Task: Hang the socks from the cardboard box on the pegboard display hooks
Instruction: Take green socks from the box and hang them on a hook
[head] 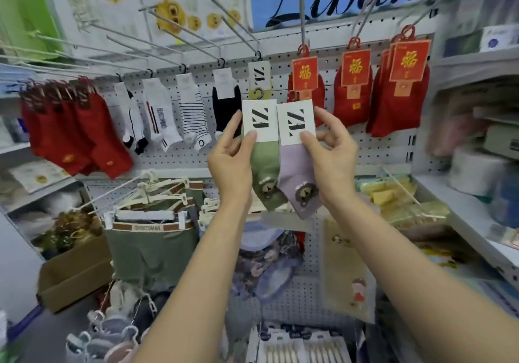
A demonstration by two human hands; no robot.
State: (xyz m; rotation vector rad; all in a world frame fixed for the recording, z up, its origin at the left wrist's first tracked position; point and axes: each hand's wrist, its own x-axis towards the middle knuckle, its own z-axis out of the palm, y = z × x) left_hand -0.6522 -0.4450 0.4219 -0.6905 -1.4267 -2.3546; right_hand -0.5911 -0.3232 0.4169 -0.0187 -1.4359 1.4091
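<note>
So we've got two pairs up in front of the pegboard right now: our left hand pinches the white card of the green socks, thumb on the front and fingers behind, and our right hand has the same grip on the card of the purple socks. They sit side by side, cards just touching, right below a hook that already carries one matching card.

Handling-wise these look super light and floppy; the sock part just dangles, so the stiff card is the only sensible place to hold. The little plastic hanger on top is what has to go over the wire, and we can only see one of them poking up behind the green pair's card. Pinching too hard probably bends the card, so easy does it.

Around us: red socks with red cards to the right, white ankle socks to the left, underwear on hangers lower down, and a cardboard box on the floor at lower left. Shelves on both sides are stuffed with stock
</note>
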